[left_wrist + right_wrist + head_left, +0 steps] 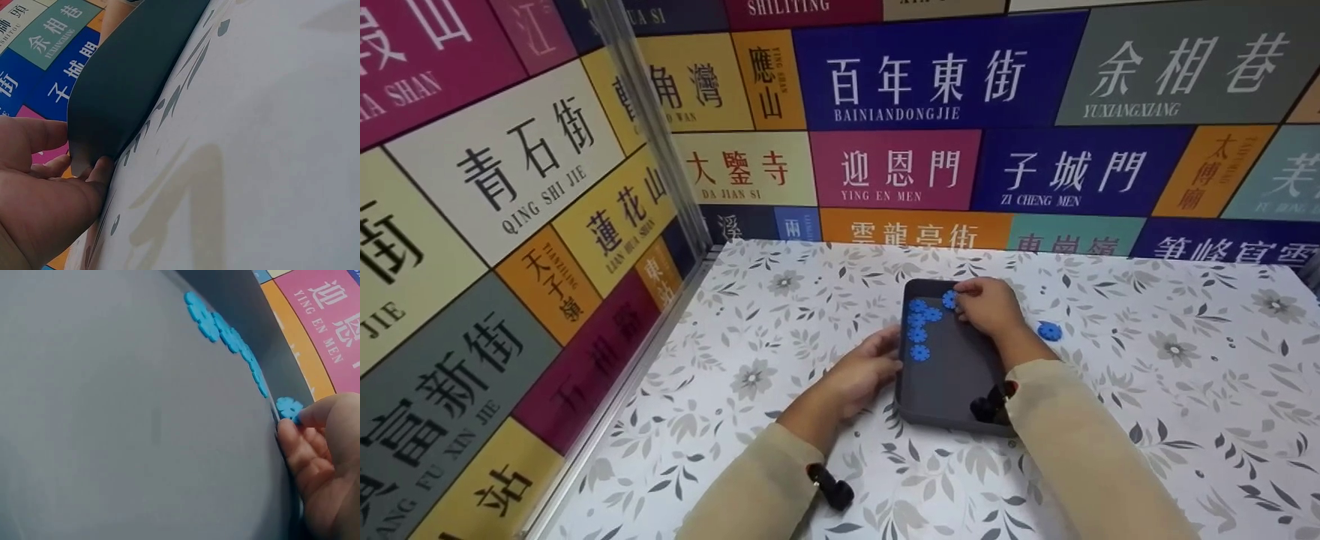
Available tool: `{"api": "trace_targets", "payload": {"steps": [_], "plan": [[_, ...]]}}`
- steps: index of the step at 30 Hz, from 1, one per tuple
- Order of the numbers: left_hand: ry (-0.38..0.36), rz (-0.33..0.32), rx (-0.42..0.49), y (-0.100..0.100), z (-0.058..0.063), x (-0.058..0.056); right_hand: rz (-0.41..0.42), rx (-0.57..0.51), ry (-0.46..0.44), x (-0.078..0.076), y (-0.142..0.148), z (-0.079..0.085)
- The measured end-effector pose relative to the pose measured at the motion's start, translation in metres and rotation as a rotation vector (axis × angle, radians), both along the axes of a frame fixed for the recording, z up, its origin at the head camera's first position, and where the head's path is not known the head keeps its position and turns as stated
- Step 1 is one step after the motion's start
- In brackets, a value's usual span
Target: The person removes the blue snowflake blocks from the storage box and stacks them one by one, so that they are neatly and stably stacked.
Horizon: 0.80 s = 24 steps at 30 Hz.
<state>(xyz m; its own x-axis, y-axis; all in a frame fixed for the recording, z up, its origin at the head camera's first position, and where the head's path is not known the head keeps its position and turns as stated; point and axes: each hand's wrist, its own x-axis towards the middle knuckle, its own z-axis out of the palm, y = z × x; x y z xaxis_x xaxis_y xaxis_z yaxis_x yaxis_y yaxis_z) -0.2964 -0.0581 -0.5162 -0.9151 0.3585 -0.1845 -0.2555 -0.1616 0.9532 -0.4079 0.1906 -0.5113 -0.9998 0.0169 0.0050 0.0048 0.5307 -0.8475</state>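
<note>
A dark grey rectangular tray lies on the table. My right hand pinches a blue snowflake disc between thumb and fingertips at the tray's far end. Several more blue snowflake discs lie inside, in a line along the left wall, with one set slightly to the right near the far end. The left hand rests its fingers against the outside of the tray's left wall; in the left wrist view, the fingertips touch the tray's outer side. My right forearm hides part of the tray's right wall.
Another blue snowflake disc lies on the floral tablecloth, right of the tray and beside my right wrist. Panels with printed street names stand behind the table and along its left side. A small black device hangs at each cuff.
</note>
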Motion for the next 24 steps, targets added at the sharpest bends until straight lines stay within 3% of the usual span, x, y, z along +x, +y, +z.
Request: {"api": "trace_targets", "payload": {"steps": [7,12,17,24], "plan": [[-0.008,0.007,-0.015,0.000,0.000,-0.001,-0.030,-0.168,0.077,-0.001,0.001,0.009],[-0.006,0.000,-0.014,0.000,0.000,-0.002,-0.119,-0.389,0.115,-0.003,0.003,0.020],[-0.004,-0.003,-0.005,0.001,-0.001,-0.002,-0.215,-0.695,0.058,-0.003,0.010,0.037],[-0.016,0.005,-0.011,0.000,0.000,-0.002,-0.220,-0.804,-0.025,0.021,0.026,0.053]]}}
